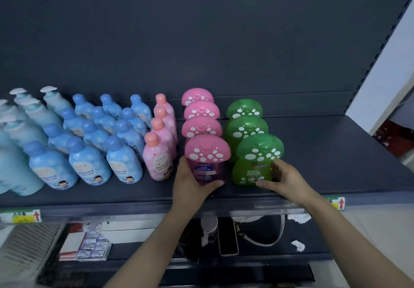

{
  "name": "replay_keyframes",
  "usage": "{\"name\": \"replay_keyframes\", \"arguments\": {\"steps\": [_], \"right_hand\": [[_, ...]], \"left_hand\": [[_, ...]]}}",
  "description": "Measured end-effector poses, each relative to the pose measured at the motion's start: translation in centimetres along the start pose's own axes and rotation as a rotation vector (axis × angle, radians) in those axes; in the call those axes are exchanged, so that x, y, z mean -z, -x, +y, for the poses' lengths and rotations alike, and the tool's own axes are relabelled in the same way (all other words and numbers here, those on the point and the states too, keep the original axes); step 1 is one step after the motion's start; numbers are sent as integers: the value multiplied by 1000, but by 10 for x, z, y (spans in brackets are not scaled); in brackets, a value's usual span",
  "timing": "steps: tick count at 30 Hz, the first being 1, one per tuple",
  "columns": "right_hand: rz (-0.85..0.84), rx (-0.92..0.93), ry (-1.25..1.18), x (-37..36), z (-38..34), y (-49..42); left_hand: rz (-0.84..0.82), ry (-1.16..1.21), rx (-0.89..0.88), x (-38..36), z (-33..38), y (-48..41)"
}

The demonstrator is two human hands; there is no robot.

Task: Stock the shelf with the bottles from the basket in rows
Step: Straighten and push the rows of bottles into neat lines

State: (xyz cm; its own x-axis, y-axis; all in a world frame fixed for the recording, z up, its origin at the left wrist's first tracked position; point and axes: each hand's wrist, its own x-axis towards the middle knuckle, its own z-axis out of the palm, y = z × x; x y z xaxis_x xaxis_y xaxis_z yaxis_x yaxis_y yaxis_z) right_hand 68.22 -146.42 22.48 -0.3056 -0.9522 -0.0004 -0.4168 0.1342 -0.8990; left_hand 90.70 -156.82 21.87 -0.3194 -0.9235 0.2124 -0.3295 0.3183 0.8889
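1. Pink bottle [207,166]: it stands upright at the front of the pink row [201,110], with three of its kind behind it. Its cap is close against the next one. My left hand [190,184] grips its body, thumb across the label and the other fingers [182,164] round its left side.
2. Green bottle [252,171]: it is at the front of the green row [245,119], with two behind it. My right hand [285,179] grips it, thumb low on the front and fingers [277,164] round the right side. Its cap sits a little right of the two behind, so I judge it out of line.
3. Both bottles are on the shelf [336,164] near its front edge, just beside each other with a narrow gap. I cannot tell whether their bases are fully down.
4. Step in hand, as I judge it: seating and squaring the two front bottles.
   - Ease the green one left until its cap lines up with its row.
   - Turn both labels outward.
   - Bring both fronts level with the slim pink bottles [158,157] alongside.
   - Let go only once the bases sit flat.
   - The wide caps overhang, so a hard push back could topple those behind.
5. Further left stand the blue bottles [89,160] in rows. The basket is not in view. A phone [228,236] lies on the level below.
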Motion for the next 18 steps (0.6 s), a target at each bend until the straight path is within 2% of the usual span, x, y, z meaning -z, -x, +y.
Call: {"name": "replay_keyframes", "arguments": {"steps": [2, 4, 6, 7, 9, 11, 12, 14, 18], "right_hand": [[78, 27, 98, 5, -10, 11], [379, 93, 149, 0, -26, 33], [655, 175, 70, -30, -46, 57], [668, 230, 39, -54, -53, 63], [521, 380, 45, -112, -61, 63], [330, 428, 55, -170, -78, 47], [289, 416, 57, -194, -85, 34], [349, 371, 76, -229, -101, 3], [488, 162, 43, -258, -118, -46]], "left_hand": [[102, 0, -14, 12, 6, 16], [317, 0, -70, 38, 7, 31], [521, -14, -126, 70, -1, 37], [590, -10, -118, 86, -9, 37], [640, 5, -60, 106, -22, 28], [609, -15, -44, 114, -29, 15], [573, -15, -54, 116, -32, 9], [478, 21, -61, 118, -40, -2], [361, 9, -64, 125, -59, -22]]}}
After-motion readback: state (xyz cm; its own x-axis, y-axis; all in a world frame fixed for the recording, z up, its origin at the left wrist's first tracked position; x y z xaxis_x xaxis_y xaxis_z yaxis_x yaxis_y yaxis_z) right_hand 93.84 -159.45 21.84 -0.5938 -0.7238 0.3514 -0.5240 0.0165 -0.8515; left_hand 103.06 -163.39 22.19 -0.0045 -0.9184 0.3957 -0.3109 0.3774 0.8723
